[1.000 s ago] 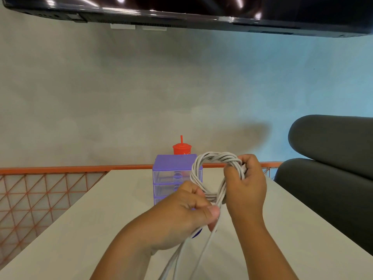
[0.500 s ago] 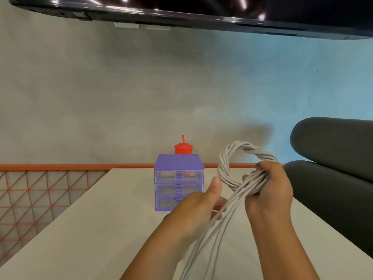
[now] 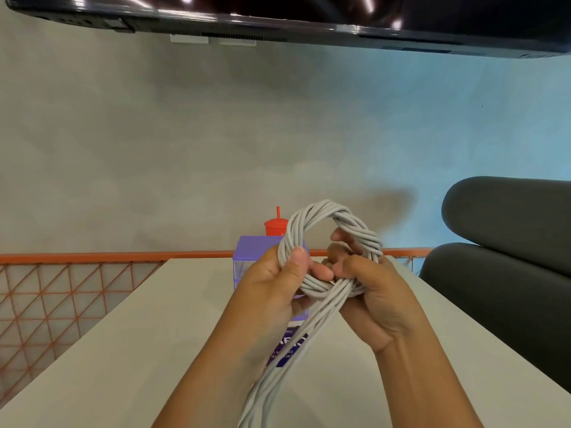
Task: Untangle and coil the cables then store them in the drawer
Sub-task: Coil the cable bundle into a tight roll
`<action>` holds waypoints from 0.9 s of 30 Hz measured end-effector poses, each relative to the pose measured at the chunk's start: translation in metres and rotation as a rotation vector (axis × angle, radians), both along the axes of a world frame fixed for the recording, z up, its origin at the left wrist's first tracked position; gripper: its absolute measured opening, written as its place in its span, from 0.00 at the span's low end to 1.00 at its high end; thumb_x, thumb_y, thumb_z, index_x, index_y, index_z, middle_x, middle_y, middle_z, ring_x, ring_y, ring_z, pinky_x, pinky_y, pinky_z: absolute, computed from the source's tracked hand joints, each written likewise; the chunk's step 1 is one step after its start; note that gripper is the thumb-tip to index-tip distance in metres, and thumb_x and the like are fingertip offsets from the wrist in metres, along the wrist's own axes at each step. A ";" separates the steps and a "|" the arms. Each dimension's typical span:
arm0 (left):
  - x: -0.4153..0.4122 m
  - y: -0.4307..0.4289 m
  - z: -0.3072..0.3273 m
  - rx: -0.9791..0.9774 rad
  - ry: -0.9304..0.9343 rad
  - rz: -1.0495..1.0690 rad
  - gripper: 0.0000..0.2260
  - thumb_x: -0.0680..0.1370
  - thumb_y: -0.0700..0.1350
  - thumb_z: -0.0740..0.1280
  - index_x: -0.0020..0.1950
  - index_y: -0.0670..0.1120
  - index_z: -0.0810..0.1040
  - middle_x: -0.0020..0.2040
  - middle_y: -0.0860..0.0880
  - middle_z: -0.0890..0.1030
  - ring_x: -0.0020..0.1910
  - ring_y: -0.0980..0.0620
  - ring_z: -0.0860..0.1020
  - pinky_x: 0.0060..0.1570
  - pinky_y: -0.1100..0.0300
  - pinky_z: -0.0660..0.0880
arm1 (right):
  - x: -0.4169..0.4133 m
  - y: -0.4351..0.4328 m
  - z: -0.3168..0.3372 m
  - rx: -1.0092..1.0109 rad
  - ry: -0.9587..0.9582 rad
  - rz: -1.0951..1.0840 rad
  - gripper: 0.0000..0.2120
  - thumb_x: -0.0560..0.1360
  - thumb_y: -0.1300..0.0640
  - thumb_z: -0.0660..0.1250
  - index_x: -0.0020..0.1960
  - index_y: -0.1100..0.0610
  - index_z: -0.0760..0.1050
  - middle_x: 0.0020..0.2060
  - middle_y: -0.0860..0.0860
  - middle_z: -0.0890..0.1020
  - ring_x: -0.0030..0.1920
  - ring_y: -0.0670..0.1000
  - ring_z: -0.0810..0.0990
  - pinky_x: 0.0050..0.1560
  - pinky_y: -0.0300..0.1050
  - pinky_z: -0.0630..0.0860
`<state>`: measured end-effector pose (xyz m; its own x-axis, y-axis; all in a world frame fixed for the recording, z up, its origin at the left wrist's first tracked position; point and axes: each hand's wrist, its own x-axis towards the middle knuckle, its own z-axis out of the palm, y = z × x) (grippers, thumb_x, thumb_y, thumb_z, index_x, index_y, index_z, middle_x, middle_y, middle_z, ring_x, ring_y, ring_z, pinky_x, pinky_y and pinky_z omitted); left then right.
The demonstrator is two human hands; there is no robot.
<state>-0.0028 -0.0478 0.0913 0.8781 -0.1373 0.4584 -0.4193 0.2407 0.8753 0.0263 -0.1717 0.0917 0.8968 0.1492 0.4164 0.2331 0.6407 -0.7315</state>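
Observation:
A bundle of grey cables (image 3: 312, 217) is twisted into a round loop held up above the white table (image 3: 139, 350). My left hand (image 3: 272, 291) grips the loop's left side, thumb pressed on the strands. My right hand (image 3: 370, 298) grips the loop's lower right, with fingers curled through the ring. Several loose strands hang from the crossing down toward the bottom edge. Behind the hands stands a small purple drawer unit (image 3: 256, 251), mostly hidden; its drawers look closed.
A red cup with a straw (image 3: 275, 225) stands behind the drawer unit. A purple printed card (image 3: 285, 350) lies on the table under the hanging strands. An orange mesh rail (image 3: 61, 298) borders the table's left and back. A dark grey sofa (image 3: 506, 257) sits at right.
The loop moved left, back in front of the drawer unit. My left hand rose from the hanging strands and took hold of the loop's left side; my right fingers now pass through the ring.

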 end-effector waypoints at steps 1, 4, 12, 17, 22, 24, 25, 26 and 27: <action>0.000 -0.001 0.000 0.010 -0.033 0.032 0.14 0.69 0.54 0.60 0.32 0.50 0.81 0.37 0.49 0.83 0.43 0.47 0.82 0.51 0.52 0.79 | -0.002 0.000 0.002 -0.009 0.003 0.001 0.15 0.59 0.71 0.59 0.37 0.56 0.78 0.26 0.50 0.68 0.29 0.49 0.68 0.35 0.43 0.69; 0.000 -0.005 0.000 0.003 -0.100 0.165 0.13 0.75 0.50 0.59 0.37 0.45 0.78 0.35 0.48 0.83 0.38 0.50 0.83 0.42 0.57 0.81 | -0.008 0.006 0.007 -0.067 0.040 -0.023 0.16 0.65 0.76 0.60 0.43 0.58 0.75 0.29 0.53 0.73 0.29 0.48 0.77 0.30 0.41 0.76; 0.007 0.011 0.002 0.051 -0.273 0.575 0.07 0.77 0.50 0.63 0.42 0.52 0.78 0.37 0.57 0.83 0.37 0.56 0.82 0.39 0.59 0.79 | -0.012 0.039 0.000 -0.480 0.110 -0.146 0.10 0.75 0.56 0.63 0.55 0.56 0.74 0.41 0.57 0.84 0.35 0.51 0.82 0.35 0.42 0.79; 0.004 0.014 0.005 -0.003 -0.228 0.566 0.09 0.78 0.47 0.61 0.40 0.51 0.77 0.33 0.51 0.82 0.32 0.51 0.82 0.32 0.56 0.80 | -0.019 0.047 0.002 -0.446 0.022 -0.024 0.09 0.77 0.65 0.55 0.50 0.59 0.74 0.26 0.54 0.76 0.26 0.48 0.76 0.32 0.42 0.77; 0.004 0.023 0.013 -0.176 -0.153 0.526 0.15 0.80 0.47 0.58 0.34 0.51 0.77 0.31 0.55 0.82 0.31 0.58 0.81 0.30 0.66 0.77 | -0.021 0.035 0.005 -0.586 -0.019 0.002 0.09 0.79 0.61 0.56 0.53 0.54 0.73 0.24 0.46 0.63 0.23 0.44 0.60 0.25 0.37 0.65; 0.003 0.025 0.015 -0.247 -0.084 0.447 0.17 0.79 0.48 0.58 0.32 0.52 0.78 0.31 0.54 0.82 0.32 0.58 0.81 0.30 0.67 0.76 | -0.023 0.032 0.006 -0.600 -0.048 -0.030 0.05 0.79 0.55 0.58 0.48 0.52 0.73 0.24 0.46 0.64 0.23 0.44 0.61 0.25 0.37 0.64; 0.003 0.024 0.016 -0.284 -0.050 0.401 0.17 0.79 0.49 0.58 0.32 0.51 0.77 0.30 0.53 0.82 0.32 0.57 0.81 0.30 0.67 0.76 | -0.024 0.032 0.006 -0.572 -0.057 -0.035 0.06 0.78 0.51 0.60 0.46 0.52 0.73 0.24 0.46 0.64 0.23 0.44 0.61 0.25 0.36 0.63; 0.002 0.023 0.016 -0.319 -0.024 0.353 0.15 0.79 0.49 0.58 0.34 0.49 0.76 0.30 0.53 0.81 0.31 0.57 0.81 0.29 0.67 0.76 | -0.025 0.033 0.007 -0.527 -0.062 -0.027 0.10 0.75 0.46 0.60 0.44 0.52 0.72 0.24 0.46 0.63 0.23 0.44 0.60 0.25 0.36 0.63; 0.001 0.021 0.017 -0.355 0.006 0.307 0.14 0.79 0.50 0.58 0.36 0.47 0.75 0.30 0.52 0.81 0.31 0.57 0.81 0.29 0.67 0.76 | -0.026 0.033 0.007 -0.479 -0.064 -0.018 0.12 0.71 0.44 0.60 0.42 0.53 0.72 0.24 0.47 0.62 0.23 0.44 0.59 0.24 0.36 0.62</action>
